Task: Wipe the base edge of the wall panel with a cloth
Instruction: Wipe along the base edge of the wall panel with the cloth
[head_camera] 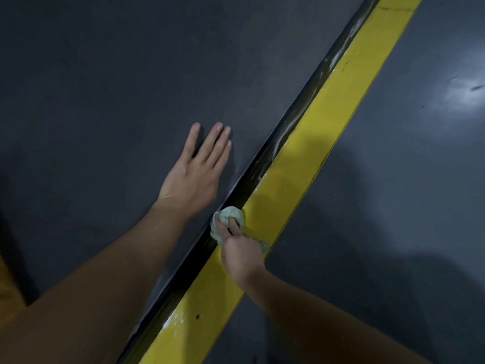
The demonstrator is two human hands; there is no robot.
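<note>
**Pale green cloth [227, 215] bunched in the right grip [240, 248], at the base edge [258, 158] of the wall panel [91, 88].**

Right grip closed round the cloth, fingers curled over it. Much of the cloth is hidden beneath the hand, with a wad showing ahead of the fingers and a corner to the grip's right. The cloth sits on the dark channel between the panel's black edge and the yellow floor stripe [328, 101]. Left grip [195, 174] open, flat on the dark grey panel, just left of and beyond the right grip; thumb out of sight. Both forearms cut off by the lower frame. Whitish smears [283, 135] in the channel beyond the grip, indistinct. Glossy dark floor [393, 206] to the right, with a blurred glare. Orange-brown patch [8, 285] far left, cut off, unidentifiable.
</note>
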